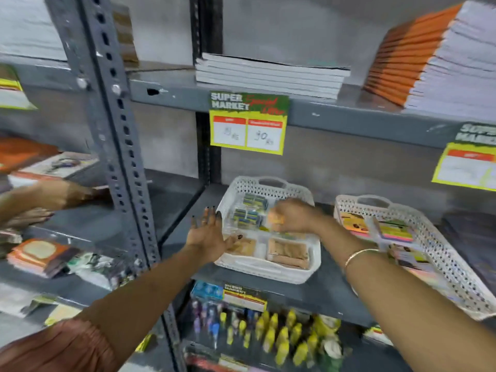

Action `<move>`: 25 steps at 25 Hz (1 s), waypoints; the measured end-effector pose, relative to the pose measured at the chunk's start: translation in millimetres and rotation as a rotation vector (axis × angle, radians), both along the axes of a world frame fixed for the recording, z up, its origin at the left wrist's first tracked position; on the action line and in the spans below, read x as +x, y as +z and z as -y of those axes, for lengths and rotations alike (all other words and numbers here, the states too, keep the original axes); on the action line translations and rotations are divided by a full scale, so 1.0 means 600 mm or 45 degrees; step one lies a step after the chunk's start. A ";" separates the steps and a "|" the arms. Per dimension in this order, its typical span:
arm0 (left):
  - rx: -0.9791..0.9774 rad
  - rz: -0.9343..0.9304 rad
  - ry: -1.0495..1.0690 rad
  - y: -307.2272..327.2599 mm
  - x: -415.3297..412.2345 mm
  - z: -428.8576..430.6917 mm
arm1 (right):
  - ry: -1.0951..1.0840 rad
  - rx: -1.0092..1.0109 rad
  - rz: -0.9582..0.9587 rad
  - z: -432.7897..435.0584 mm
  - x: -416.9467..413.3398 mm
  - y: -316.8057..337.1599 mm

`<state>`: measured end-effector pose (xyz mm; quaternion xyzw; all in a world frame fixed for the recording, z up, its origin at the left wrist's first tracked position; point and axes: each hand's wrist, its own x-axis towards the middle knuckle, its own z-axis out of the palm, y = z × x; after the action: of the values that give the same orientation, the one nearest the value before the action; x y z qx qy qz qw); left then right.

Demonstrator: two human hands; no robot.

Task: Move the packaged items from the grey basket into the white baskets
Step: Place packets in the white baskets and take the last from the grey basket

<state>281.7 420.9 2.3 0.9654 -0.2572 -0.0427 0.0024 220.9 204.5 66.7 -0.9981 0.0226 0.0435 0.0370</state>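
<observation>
My left hand (pixel 206 237) rests flat and empty at the near white basket's (pixel 268 272) left rim to steady it, while my right hand (pixel 292 214) pinches what seems an orange packet (pixel 276 218) above it; no grey basket shows.

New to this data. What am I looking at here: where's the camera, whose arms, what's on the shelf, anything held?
One picture, from a wide-angle camera worn on a person's head, looking forward and down at shop shelving. The two bare arms are the wearer's. The left hand is open, fingers spread, at the left edge of the white basket on the grey shelf. The right hand is inside that basket, closed around a small orange item, blurred. The basket holds small packaged items. A second white basket to the right holds colourful packets. A price sign hangs above. Another person's hand shows far left. No grey basket is visible.
</observation>
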 end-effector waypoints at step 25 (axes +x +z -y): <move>-0.076 -0.006 -0.046 -0.020 -0.001 -0.006 | 0.047 0.239 -0.256 -0.080 0.060 -0.101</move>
<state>280.9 424.4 -9.7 0.9601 -0.2755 -0.0374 0.0311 256.9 252.8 6.2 -0.9811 0.0038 0.1460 0.1268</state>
